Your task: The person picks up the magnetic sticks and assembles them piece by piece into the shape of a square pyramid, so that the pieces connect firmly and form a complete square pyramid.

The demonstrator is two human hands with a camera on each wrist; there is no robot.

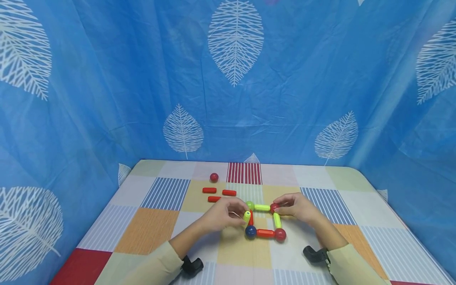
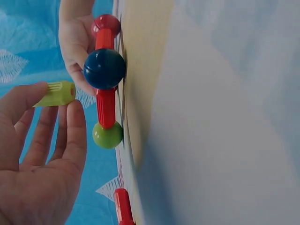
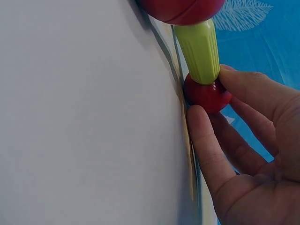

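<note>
Yellow-green rod (image 1: 247,216), one, pinched in my left hand (image 1: 221,215). Head view: the rod is near the left side of a four-sided frame, one end turned up. My right hand (image 1: 299,208) grips the far red ball (image 1: 274,208) at the frame's far right corner. Other corners: green ball (image 1: 250,205), far left; blue ball (image 1: 251,232), near left; near red ball (image 1: 280,235), near right. Sides: far yellow-green rod (image 1: 262,208), right yellow-green rod (image 1: 277,221), near red rod (image 1: 265,233), left red rod (image 1: 251,219). Beyond my left hand, loose: three red rods (image 1: 209,190) and one spare red ball (image 1: 214,177). Surface (image 1: 130,229): patchwork print in orange, cream, red and blue stripe. Room: blue curtain (image 1: 285,79) on three sides, white leaf print. Two pale sleeves (image 1: 156,259), each with a black wrist piece (image 1: 192,266) beside it.

Left wrist view: thumb and fingers clamped on the rod, the rest loosely extended; rod raised off the surface, a gap between it and the blue ball. Frame flat on the surface; my right hand behind it.

Right wrist view: thumb and fingertips (image 3: 199,119) close about the far red ball, which touches the end of the right yellow-green rod; the near red ball, partly cut off, at the other end.
</note>
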